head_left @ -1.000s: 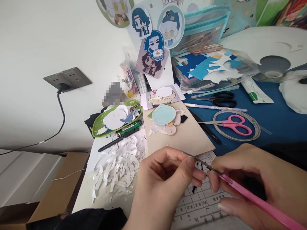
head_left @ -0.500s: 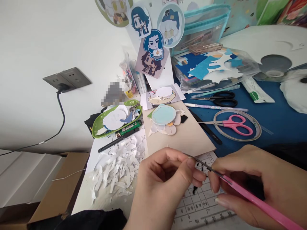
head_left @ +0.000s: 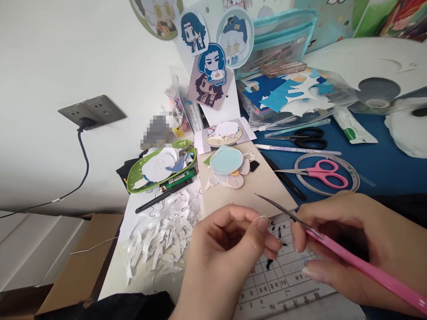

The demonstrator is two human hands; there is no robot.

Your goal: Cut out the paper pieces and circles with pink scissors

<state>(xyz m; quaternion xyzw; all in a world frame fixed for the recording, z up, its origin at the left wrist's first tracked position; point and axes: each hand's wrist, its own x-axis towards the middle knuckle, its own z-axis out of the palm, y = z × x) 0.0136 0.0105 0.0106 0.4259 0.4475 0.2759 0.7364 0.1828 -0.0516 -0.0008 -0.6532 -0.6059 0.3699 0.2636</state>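
Note:
My left hand [head_left: 230,249] pinches a small, thin pale piece [head_left: 260,218] between thumb and index finger; most of it is hidden by the fingers. My right hand [head_left: 360,240] is wrapped round long pink-handled scissors [head_left: 340,251], whose blades point up and left, with the tip a little above the left fingertips and apart from them. Below the hands lies a printed grid sheet [head_left: 276,280] with small black scraps [head_left: 269,264]. A beige board [head_left: 247,200] behind the hands carries paper cutouts and a light blue oval [head_left: 227,160].
White paper strips [head_left: 160,240] are heaped at the left, by a green tray [head_left: 133,178] of cutouts. A second pink scissors [head_left: 328,173] rests on a tape roll [head_left: 355,182]. Black-handled scissors [head_left: 312,138] and a tube [head_left: 356,126] lie behind.
The scissors in my right hand have lifted away from my left fingertips. A pale edge now shows between my left thumb and index finger.

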